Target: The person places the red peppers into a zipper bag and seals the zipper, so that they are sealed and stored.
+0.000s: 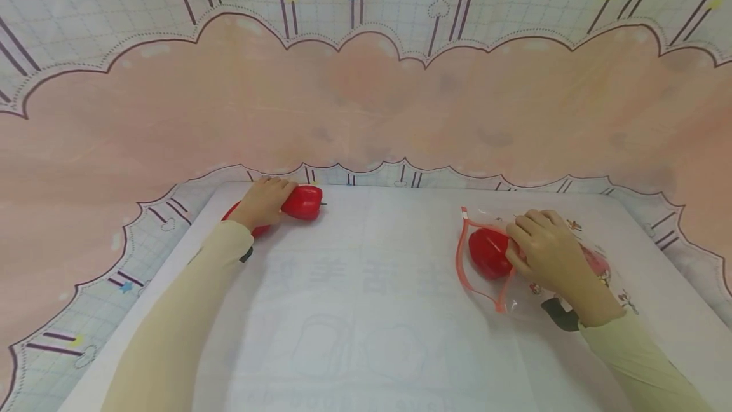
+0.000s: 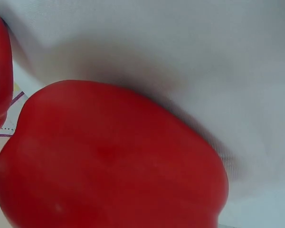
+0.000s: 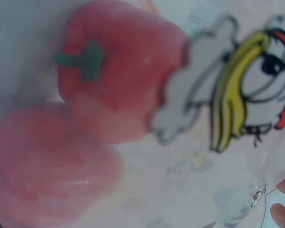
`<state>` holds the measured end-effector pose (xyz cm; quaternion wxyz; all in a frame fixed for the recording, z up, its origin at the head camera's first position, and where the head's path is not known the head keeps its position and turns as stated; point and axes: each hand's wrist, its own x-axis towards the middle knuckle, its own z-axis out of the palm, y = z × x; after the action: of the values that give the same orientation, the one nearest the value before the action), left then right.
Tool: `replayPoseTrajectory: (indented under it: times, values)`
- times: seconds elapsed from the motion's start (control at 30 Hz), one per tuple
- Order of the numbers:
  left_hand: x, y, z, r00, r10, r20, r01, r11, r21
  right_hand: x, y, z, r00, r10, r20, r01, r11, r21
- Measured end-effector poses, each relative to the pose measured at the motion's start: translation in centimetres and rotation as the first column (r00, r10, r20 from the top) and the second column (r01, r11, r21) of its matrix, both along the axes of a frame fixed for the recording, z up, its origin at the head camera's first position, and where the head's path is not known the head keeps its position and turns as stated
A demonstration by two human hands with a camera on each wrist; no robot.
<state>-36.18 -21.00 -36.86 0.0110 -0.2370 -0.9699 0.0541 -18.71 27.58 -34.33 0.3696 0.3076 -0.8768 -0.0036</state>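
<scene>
red bell pepper [image 1: 303, 202], glossy, plastic-looking, is recorded at the far left of the white mat [image 1: 366, 310] in the head view, lying on its side with the left hand [image 1: 264, 202] laid over its near end, fingers curled round it; a second red pepper [image 1: 240, 216] is partly hidden beneath that wrist. at the right, a clear zip bag [image 1: 534, 266] with a red seal strip and cartoon print is held flat under the right hand [image 1: 546, 253], fingers bent and pressed together on the film over a pepper in the bag [image 1: 488, 253], close to the mouth. the step is judged to be bagging; it would be best served by the mouth being kept lifted and wide while the held pepper is carried across stem-last. in the left wrist view, the held pepper [image 2: 109, 161] fills the frame, with the other one just beside it at the left edge; finger positions cannot be told here. in the right wrist view, two peppers are seen through the film, one with a green stem [image 3: 83, 59], touching each other; only a fingertip [image 3: 280, 216] is shown at the corner. the crowding near the mouth is judged the main obstacle. a pink patterned backdrop [image 1: 366, 81] is noted behind.
</scene>
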Motion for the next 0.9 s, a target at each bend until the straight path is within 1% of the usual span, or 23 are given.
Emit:
replayPoseTrajectory:
  times: [0.3,0.47,0.53,0.6,0.73,0.9]
  values:
    - [0.6,0.1,0.2,0.997,-0.071,-0.013,0.071,0.997,0.01,0.0,0.0,-0.1,1.0,-0.003,0.006,0.003,1.0,0.0]
    - [1.1,0.5,0.6,0.994,-0.109,-0.026,0.109,0.994,-0.011,0.0,0.0,-0.1,1.0,-0.007,0.005,0.007,1.0,0.006]
    - [1.3,0.7,0.9,0.988,-0.145,-0.047,0.144,0.989,-0.03,0.0,0.0,-0.1,1.0,-0.009,0.004,0.009,1.0,0.008]
    - [1.6,1.1,1.1,0.978,-0.192,-0.078,0.188,0.981,-0.054,0.0,-0.1,0.0,1.0,-0.01,0.003,0.01,1.0,0.008]
    - [2.2,2.0,1.4,0.946,-0.287,-0.149,0.277,0.957,-0.086,0.0,-0.1,0.0,1.0,-0.012,0.003,0.012,1.0,0.009]
    - [3.1,3.5,1.7,0.91,-0.362,-0.202,0.352,0.932,-0.085,0.1,-0.1,0.2,1.0,-0.015,0.005,0.015,1.0,0.013]
